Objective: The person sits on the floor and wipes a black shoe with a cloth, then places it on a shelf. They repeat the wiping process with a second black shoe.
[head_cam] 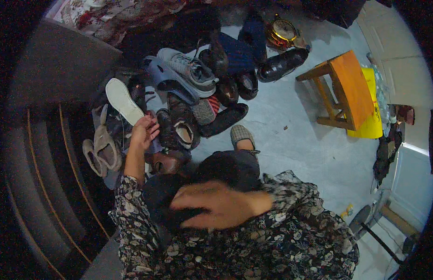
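Note:
My left hand [145, 132] grips the lower end of a white shoe insole [122, 98], which slants up and to the left above a pile of footwear. My right hand [220, 206] is blurred in front of my lap, its thumb apart from the fingers and nothing visible in it. Left of my left hand lies a pair of beige slippers [108, 148]. A brown leather shoe [165, 161] is just below that hand. Beyond are a grey lace-up sneaker [186, 68], a grey-blue clog [167, 78] and a dark shoe with a pale lining [183, 134].
A black leather shoe [283, 64] and a gold-rimmed round object [284, 30] are at the back. An orange wooden stool [353, 92] stands at the right, beside a yellow item [368, 119]. Dark shelving [51, 157] borders the left. My checked slipper [242, 135] rests on the pale floor [293, 150].

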A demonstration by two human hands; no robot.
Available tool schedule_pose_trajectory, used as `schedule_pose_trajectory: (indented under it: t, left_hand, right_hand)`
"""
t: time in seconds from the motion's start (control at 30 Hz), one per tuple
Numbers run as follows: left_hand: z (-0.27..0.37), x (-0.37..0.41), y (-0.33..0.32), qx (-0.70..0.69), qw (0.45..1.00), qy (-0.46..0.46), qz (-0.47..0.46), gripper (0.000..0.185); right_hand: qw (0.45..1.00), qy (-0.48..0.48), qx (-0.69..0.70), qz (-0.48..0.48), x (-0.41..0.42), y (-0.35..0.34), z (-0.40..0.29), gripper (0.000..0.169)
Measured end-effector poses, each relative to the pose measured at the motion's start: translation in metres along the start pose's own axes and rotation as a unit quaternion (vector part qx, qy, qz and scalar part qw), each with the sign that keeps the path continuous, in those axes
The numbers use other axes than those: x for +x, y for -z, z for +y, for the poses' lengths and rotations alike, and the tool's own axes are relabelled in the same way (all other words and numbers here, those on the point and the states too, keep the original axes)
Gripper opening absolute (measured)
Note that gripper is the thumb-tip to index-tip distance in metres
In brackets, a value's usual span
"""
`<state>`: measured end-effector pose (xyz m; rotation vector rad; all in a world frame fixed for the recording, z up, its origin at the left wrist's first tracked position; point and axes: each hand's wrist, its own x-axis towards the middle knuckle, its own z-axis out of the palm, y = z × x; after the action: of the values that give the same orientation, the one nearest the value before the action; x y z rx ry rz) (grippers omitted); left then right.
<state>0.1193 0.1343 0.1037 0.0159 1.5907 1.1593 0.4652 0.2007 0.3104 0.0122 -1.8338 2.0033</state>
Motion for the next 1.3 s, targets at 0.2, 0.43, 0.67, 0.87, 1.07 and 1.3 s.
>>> schedule_pose_trajectory:
  t: [0.2, 0.43, 0.67, 0.87, 1.07, 1.3]
  left_hand:
    - [-0.023, -0.035, -0.003, -0.015, 1.0, 0.01, 0.022, 0.036]
    - [-0.011, -0.038, -0.01, -0.059, 0.998, -0.018, 0.029, 0.033]
    - [-0.012, -0.042, -0.002, -0.076, 0.996, -0.021, 0.052, 0.033]
    - [0.017, -0.055, -0.015, -0.118, 0.991, -0.061, -0.021, 0.035]
    - [0.029, -0.082, -0.026, -0.131, 0.982, -0.089, -0.107, 0.035]
    - [0.053, -0.123, -0.06, -0.145, 0.95, -0.134, -0.242, 0.038]
  right_hand:
    - [0.916, -0.24, -0.227, 0.226, 0.006, 0.11, 0.025, 0.04]
    - [0.738, -0.445, -0.502, 0.068, -0.032, 0.17, 0.259, 0.052]
    - [0.745, -0.42, -0.502, 0.129, -0.008, 0.173, 0.267, 0.038]
    - [0.859, -0.33, -0.327, 0.215, -0.008, 0.197, 0.19, 0.028]
    - [0.915, -0.326, -0.077, 0.226, -0.012, 0.139, 0.057, 0.024]
    - [0.931, -0.172, -0.267, 0.18, -0.003, 0.065, -0.029, 0.028]
